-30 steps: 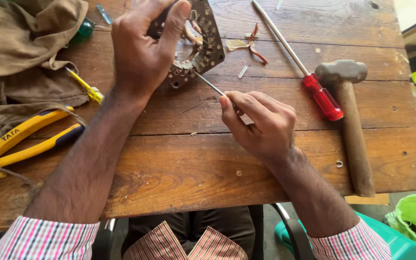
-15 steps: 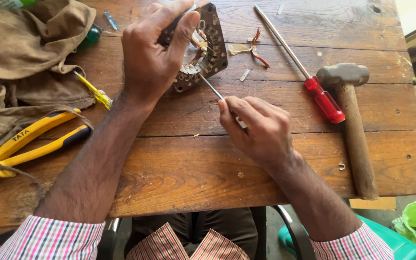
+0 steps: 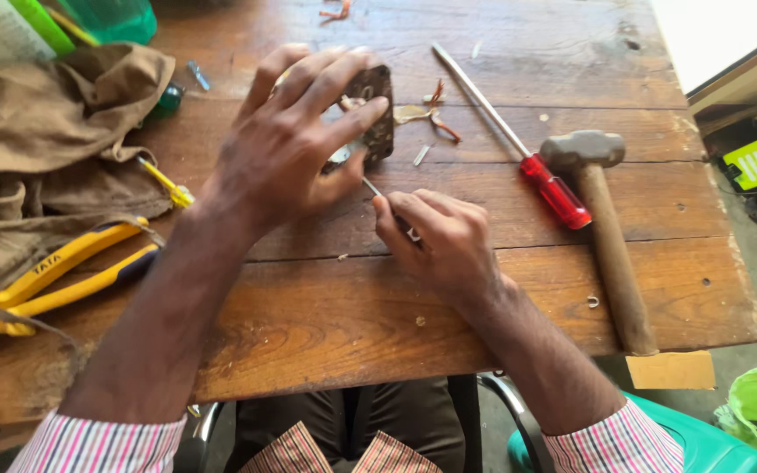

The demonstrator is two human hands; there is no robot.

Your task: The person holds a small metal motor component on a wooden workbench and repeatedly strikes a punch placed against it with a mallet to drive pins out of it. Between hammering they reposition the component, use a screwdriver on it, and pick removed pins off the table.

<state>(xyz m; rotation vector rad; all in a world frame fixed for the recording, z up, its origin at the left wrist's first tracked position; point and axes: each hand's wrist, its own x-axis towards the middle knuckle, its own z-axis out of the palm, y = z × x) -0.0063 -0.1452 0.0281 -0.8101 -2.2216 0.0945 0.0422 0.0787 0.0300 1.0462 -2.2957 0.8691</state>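
Observation:
My left hand (image 3: 295, 144) presses down on a rusty square metal part with copper windings (image 3: 376, 114), fingers spread over its top and most of it hidden. My right hand (image 3: 435, 241) pinches a thin metal tool (image 3: 372, 187) whose tip points up-left under the part's near edge. Both hands rest on a worn wooden table (image 3: 326, 324).
A red-handled screwdriver (image 3: 519, 158) and a wooden-handled hammer (image 3: 602, 223) lie to the right. Yellow-handled pliers (image 3: 67, 271) and a brown cloth (image 3: 41, 158) are at the left, with green containers (image 3: 111, 17) at the far left. Copper scraps (image 3: 435, 114) lie beyond the part.
My left hand has slid further over the metal part and covers more of it. My right hand has edged closer to the part with the thin tool.

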